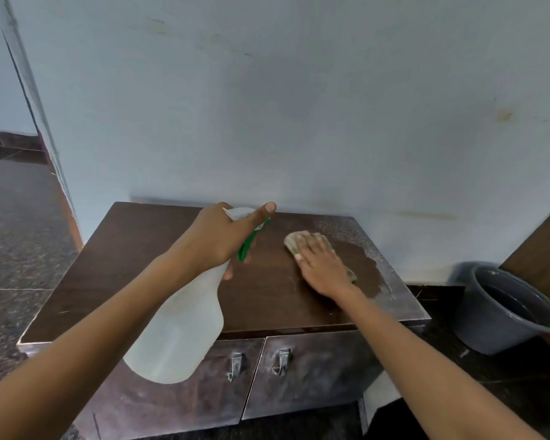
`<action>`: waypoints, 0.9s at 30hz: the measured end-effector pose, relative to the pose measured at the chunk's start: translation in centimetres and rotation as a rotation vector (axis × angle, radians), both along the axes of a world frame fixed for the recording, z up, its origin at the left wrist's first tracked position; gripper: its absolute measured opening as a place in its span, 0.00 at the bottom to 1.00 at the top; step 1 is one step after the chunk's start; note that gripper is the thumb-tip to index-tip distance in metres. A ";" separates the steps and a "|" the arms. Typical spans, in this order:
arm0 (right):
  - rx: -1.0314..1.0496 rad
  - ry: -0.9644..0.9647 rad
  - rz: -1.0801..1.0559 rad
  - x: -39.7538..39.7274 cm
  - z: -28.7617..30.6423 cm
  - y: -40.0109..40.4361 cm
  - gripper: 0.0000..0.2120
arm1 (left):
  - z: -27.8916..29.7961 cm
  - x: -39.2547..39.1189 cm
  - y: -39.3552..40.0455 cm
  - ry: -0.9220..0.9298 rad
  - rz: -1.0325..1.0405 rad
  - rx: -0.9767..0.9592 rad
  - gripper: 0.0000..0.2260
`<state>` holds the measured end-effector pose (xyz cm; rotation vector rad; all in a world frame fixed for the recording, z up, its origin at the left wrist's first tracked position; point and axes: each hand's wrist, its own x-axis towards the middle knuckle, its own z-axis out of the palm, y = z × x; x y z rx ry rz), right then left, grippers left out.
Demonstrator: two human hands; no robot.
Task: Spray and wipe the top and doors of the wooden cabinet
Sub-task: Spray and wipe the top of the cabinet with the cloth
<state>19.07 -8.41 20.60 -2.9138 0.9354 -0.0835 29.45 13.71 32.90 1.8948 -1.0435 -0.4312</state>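
Observation:
A low dark wooden cabinet [134, 265] stands against the pale wall, with two doors [315, 373] below, each with a metal handle. My left hand [216, 239] grips the neck of a white spray bottle [178, 331] with a green trigger [250, 244], held above the cabinet top and pointing right. My right hand [323, 268] lies flat on a tan cloth [299, 241], pressing it onto the right part of the top. Pale dusty or wet speckles cover the far right corner and right edge of the top.
A grey bucket [505, 312] sits on the dark floor to the right of the cabinet. A brown wooden panel [543, 249] rises at the far right. A doorway opens at the left, beyond the wall's corner.

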 end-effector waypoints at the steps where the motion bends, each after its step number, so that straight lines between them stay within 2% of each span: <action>1: 0.022 -0.003 -0.082 -1.9 -0.1 -1.4 0.24 | 0.1 -0.5 0.2 0.010 0.001 0.005 0.29; 5: 0.100 0.025 -0.313 -8.6 0.4 -3.2 0.24 | 0.2 -1.9 0.2 0.003 -0.029 0.032 0.26; 9: 0.123 0.000 -0.383 -9.0 0.7 2.6 0.25 | 0.2 -2.8 -0.4 0.014 -0.076 0.045 0.27; 12: 0.036 -0.046 -0.262 -6.0 -0.1 8.1 0.26 | 0.4 -2.9 -0.5 0.000 -0.085 0.054 0.29; 16: -0.037 -0.117 0.015 -3.0 -1.0 12.6 0.34 | 0.4 -3.5 -0.4 -0.092 -0.085 0.052 0.29; 19: -0.043 -0.094 0.119 -4.5 -0.8 10.8 0.26 | 0.0 -3.8 -0.3 -0.125 -0.076 0.052 0.29; 21: -0.038 -0.055 0.124 -6.1 -0.6 8.3 0.24 | -0.5 -3.7 -0.3 -0.097 -0.064 0.064 0.33; 23: -0.046 -0.035 0.043 -8.2 -0.6 5.2 0.25 | -1.0 -3.5 -0.3 -0.046 -0.050 0.070 0.36; 27: -0.020 -0.043 -0.294 -11.8 -0.7 0.5 0.24 | -1.7 -2.9 -0.2 0.036 -0.039 0.098 0.36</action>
